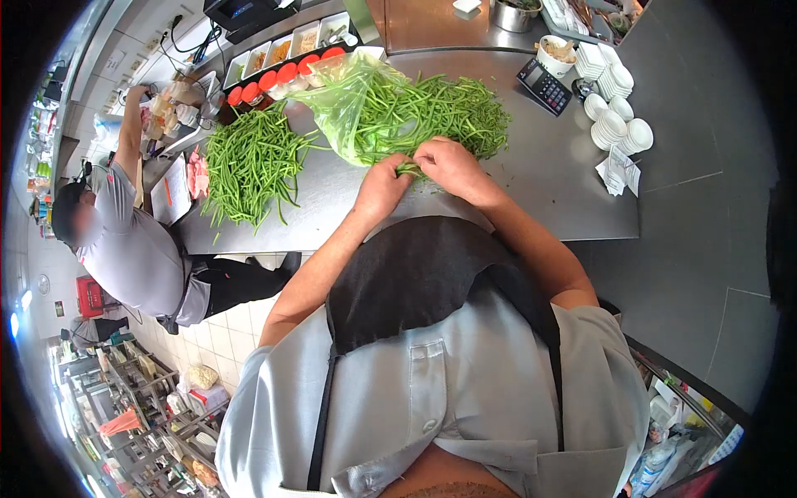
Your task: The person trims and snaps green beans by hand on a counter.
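Beans in hand: a few slim, green string beans (408, 169), between the fingertips of both hands; their count is hidden.
Left hand: bare left hand (383, 184), thumb and fingers drawn narrow on the beans.
Right hand: bare right hand (448, 169), back uppermost, fingers curled in close against the left; its fingertips are partly hidden, but they appear to pinch the same beans.
Heap beyond the grip: loose green beans (469, 112), just past the knuckles, some apparently short.
Bag: thin, translucent pale-green plastic bag (335, 104), beyond and left of the grip, probably limp and apt to cling.
Heap left of the grip: long, tangled green beans (251, 162), well apart from the hands.
Counter: flat grey metal counter (544, 195), under the grip and reaching out to its right.
Weight: each bean is likely very light.
Stiffness: probably firm, flexing slightly, then snapping when bent sharply.
Surface: likely smooth, slippery if wet; dampness cannot be told.
Best hold: fingertips near an end, thumb opposing, pressing gently to avoid bruising.
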A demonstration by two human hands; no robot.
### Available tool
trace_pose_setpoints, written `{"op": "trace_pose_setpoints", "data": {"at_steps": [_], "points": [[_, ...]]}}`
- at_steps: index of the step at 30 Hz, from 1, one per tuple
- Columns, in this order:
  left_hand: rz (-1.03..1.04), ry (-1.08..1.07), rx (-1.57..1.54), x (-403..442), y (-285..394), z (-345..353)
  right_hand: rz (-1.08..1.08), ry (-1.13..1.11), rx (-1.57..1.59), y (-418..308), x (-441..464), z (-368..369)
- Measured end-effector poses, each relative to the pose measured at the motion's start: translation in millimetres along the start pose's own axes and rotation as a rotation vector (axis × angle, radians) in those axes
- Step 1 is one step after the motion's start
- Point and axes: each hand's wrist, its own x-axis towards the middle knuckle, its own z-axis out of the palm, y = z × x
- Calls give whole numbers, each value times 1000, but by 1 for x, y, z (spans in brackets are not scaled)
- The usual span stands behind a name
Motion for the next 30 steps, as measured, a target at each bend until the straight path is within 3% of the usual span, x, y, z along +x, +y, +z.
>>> {"op": "trace_pose_setpoints", "data": {"at_steps": [2, 5, 8, 11, 14, 18, 21, 24, 27, 30], "points": [[119, 49, 225, 0, 1, -1, -30, -22, -126, -9, -4, -7], [199, 25, 312, -2, 14, -7, -146, -70, -311, -14, -7, -13], [313, 56, 222, 1, 6, -2, 156, -159, -22, -6, -1, 0], [-236, -105, -538, 9, 6, -4, 765, -91, 1176, 36, -2, 15], [-385, -49, -1301, 7, 14, -16, 386, -16, 746, 23, -11, 10], [-437, -45, -1498, 11, -11, -20, 629, -319, 749, 5, -13, -7], [-412, -45, -1479, 8, -14, -19, 591, -318, 743, -2, -11, -2], [-414, -58, -1401, 5, -8, -18, 599, -134, 738, -7, -12, 4], [-413, -54, -1277, 2, 1, -21, 639, -164, 705, -7, -9, -2], [-397, -71, -1197, 1, -2, -20, 474, -200, 663, 8, -12, 5]]}}
